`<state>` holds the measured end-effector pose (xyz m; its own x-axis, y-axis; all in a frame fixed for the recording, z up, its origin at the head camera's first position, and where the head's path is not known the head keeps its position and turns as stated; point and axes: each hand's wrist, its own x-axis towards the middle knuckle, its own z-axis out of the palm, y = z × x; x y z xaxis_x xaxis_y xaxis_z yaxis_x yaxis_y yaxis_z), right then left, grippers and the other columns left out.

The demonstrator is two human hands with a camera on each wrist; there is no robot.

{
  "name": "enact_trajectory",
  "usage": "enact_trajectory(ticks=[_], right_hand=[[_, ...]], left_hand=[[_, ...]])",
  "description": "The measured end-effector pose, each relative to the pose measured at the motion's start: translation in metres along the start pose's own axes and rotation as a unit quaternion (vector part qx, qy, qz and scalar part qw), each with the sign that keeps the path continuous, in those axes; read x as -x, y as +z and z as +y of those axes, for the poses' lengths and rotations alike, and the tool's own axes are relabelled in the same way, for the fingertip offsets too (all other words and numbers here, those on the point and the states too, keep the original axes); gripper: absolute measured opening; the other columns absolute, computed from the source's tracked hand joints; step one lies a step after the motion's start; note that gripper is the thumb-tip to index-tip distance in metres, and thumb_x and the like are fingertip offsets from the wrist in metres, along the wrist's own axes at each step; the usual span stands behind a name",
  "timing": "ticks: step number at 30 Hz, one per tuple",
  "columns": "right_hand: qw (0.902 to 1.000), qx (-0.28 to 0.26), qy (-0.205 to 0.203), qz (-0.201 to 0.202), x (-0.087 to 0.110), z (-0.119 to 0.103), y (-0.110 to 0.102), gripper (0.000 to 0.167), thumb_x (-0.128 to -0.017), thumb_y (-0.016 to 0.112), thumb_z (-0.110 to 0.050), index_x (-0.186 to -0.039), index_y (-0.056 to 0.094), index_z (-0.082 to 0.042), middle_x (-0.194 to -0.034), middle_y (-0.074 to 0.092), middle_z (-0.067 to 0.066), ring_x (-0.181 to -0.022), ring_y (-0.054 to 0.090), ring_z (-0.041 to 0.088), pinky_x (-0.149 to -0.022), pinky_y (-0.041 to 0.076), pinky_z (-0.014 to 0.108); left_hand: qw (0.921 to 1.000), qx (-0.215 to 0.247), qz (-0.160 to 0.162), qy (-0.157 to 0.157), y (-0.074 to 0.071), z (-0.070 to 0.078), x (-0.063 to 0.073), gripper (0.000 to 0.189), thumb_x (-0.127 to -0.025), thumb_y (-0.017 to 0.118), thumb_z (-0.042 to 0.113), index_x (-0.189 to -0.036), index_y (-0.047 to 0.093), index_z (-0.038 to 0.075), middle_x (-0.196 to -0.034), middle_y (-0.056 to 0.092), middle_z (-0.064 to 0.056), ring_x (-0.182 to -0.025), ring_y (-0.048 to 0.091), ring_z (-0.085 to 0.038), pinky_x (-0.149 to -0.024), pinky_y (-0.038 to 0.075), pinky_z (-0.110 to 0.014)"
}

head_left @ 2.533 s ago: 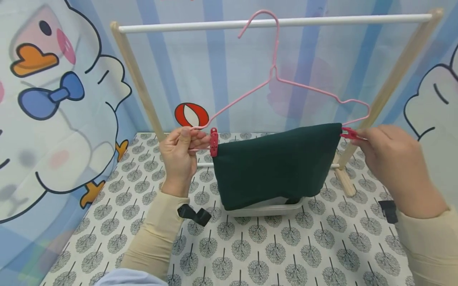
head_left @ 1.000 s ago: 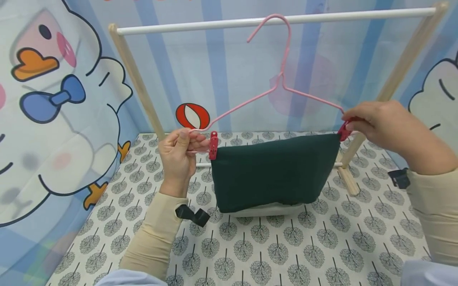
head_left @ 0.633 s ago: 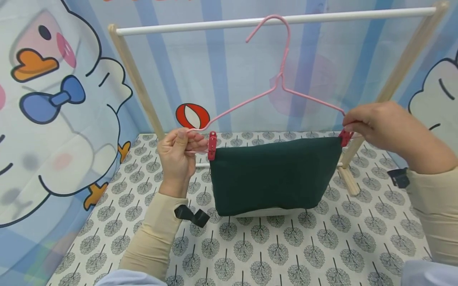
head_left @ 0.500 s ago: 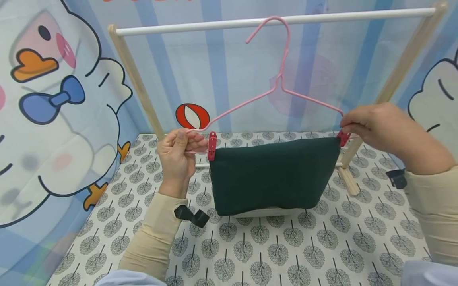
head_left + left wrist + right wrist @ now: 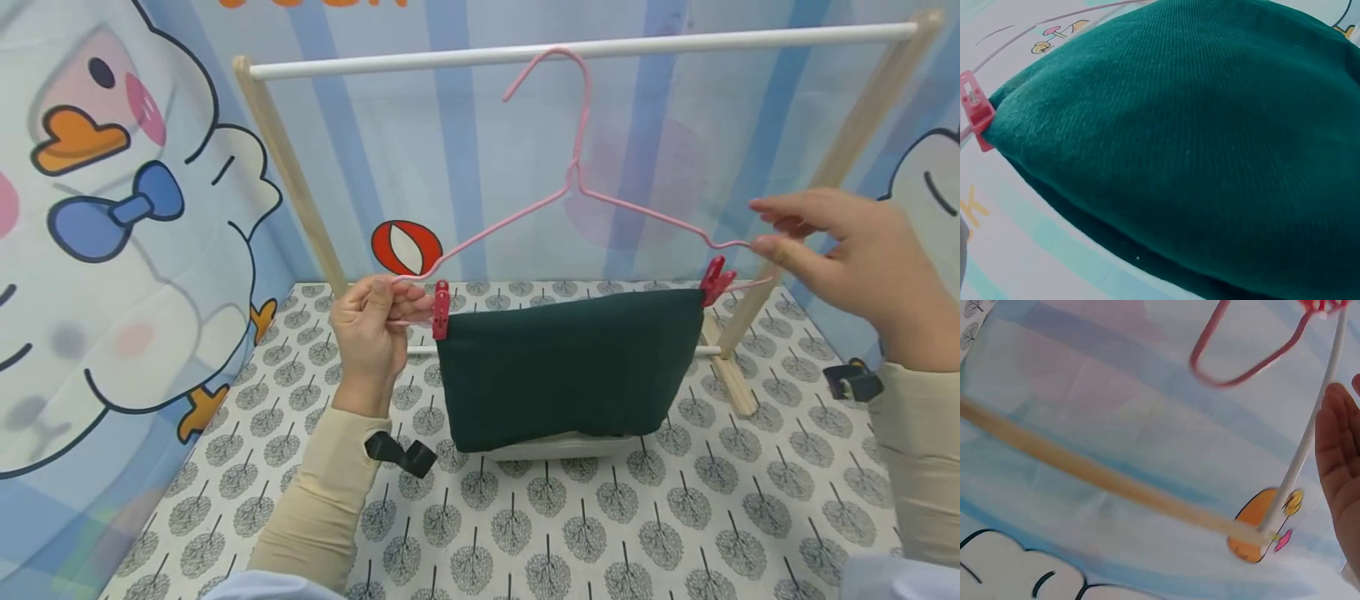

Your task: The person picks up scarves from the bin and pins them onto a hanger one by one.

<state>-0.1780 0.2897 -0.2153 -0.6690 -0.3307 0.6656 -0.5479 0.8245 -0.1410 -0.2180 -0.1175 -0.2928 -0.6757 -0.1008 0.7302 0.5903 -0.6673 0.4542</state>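
My left hand (image 5: 372,329) pinches the left corner of a pink wire hanger (image 5: 501,223). Over the hanger's lower bar hangs a folded dark green ribbed cloth (image 5: 570,367), which also fills most of the left wrist view (image 5: 1179,137). A red clothespin (image 5: 441,310) grips its left upper corner, and a second red clothespin (image 5: 714,282) sits at the right one. My right hand (image 5: 847,250) is by the hanger's right end, fingers extended and off the clothespin. In the right wrist view its fingers (image 5: 1339,444) are straight, apart from the hanger's end (image 5: 1216,381).
Behind the hanger stands a rack with a white top rail (image 5: 420,60) and wooden posts (image 5: 288,179). The hanger's hook overlaps the rail in the head view. Beneath the cloth, a white tray (image 5: 562,450) rests on a tree-patterned tablecloth (image 5: 555,533).
My right hand fastened the right clothespin at the cloth's corner, then let go and moved right, fingers opening. The hanger has shifted slightly left and down; my left hand keeps its hold.
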Motion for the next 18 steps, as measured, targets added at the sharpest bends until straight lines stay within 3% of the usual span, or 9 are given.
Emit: enact_trajectory(ticks=[3, 6, 10, 12, 15, 18], right_hand=[[0.9987, -0.022, 0.046, 0.000, 0.004, 0.015, 0.000, 0.032, -0.092, 0.059, -0.019, -0.117, 0.061, 0.000, -0.112, 0.060, 0.021, -0.089, 0.032, -0.019, -0.072, 0.028, 0.008], [0.9911, -0.086, 0.094, -0.040, 0.010, 0.029, 0.007, 0.031, -0.096, 0.051, -0.018, -0.121, 0.060, -0.002, -0.115, 0.060, -0.005, -0.092, 0.036, -0.018, -0.072, 0.029, 0.006], [0.9687, -0.211, 0.109, -0.074, 0.019, 0.037, 0.015, 0.030, -0.099, 0.042, -0.010, -0.124, 0.059, -0.007, -0.103, 0.056, -0.031, -0.092, 0.052, -0.012, -0.075, 0.036, 0.004], [0.9537, -0.278, 0.089, -0.072, 0.022, 0.036, 0.018, 0.031, -0.099, 0.039, -0.005, -0.122, 0.060, -0.005, -0.100, 0.064, -0.023, -0.090, 0.058, -0.006, -0.076, 0.041, 0.006], [0.9076, -0.413, 0.060, -0.048, 0.023, 0.034, 0.024, 0.029, -0.097, 0.039, 0.001, -0.115, 0.062, 0.002, -0.100, 0.069, -0.008, -0.087, 0.064, 0.003, -0.077, 0.047, 0.011], [0.8447, -0.533, 0.038, -0.021, 0.024, 0.030, 0.030, 0.026, -0.095, 0.040, 0.006, -0.106, 0.064, 0.009, -0.099, 0.069, 0.004, -0.087, 0.064, 0.010, -0.078, 0.050, 0.015]], left_hand=[[0.9999, 0.008, 0.010, -0.002, -0.001, 0.001, -0.001, 0.019, -0.092, 0.055, 0.006, -0.082, 0.068, -0.004, -0.075, 0.070, -0.014, -0.065, 0.070, -0.021, -0.058, 0.056, -0.029], [0.9996, 0.017, 0.019, -0.008, -0.001, 0.001, -0.001, 0.020, -0.092, 0.055, 0.007, -0.082, 0.068, -0.004, -0.075, 0.070, -0.014, -0.065, 0.070, -0.021, -0.058, 0.056, -0.029], [0.9992, 0.028, 0.019, -0.020, 0.001, 0.003, 0.000, 0.019, -0.091, 0.056, 0.008, -0.082, 0.067, -0.004, -0.074, 0.070, -0.014, -0.064, 0.070, -0.020, -0.056, 0.056, -0.028], [0.9993, 0.029, 0.012, -0.022, 0.003, 0.003, 0.001, 0.018, -0.091, 0.057, 0.009, -0.083, 0.068, -0.004, -0.075, 0.070, -0.014, -0.064, 0.070, -0.021, -0.055, 0.055, -0.028], [0.9993, 0.028, 0.002, -0.023, 0.004, 0.004, 0.001, 0.018, -0.091, 0.057, 0.009, -0.084, 0.068, -0.004, -0.075, 0.070, -0.014, -0.065, 0.070, -0.021, -0.054, 0.055, -0.028], [0.9994, 0.025, -0.005, -0.022, 0.002, 0.004, 0.001, 0.018, -0.091, 0.056, 0.008, -0.084, 0.068, -0.004, -0.075, 0.070, -0.013, -0.065, 0.070, -0.020, -0.055, 0.055, -0.027]])
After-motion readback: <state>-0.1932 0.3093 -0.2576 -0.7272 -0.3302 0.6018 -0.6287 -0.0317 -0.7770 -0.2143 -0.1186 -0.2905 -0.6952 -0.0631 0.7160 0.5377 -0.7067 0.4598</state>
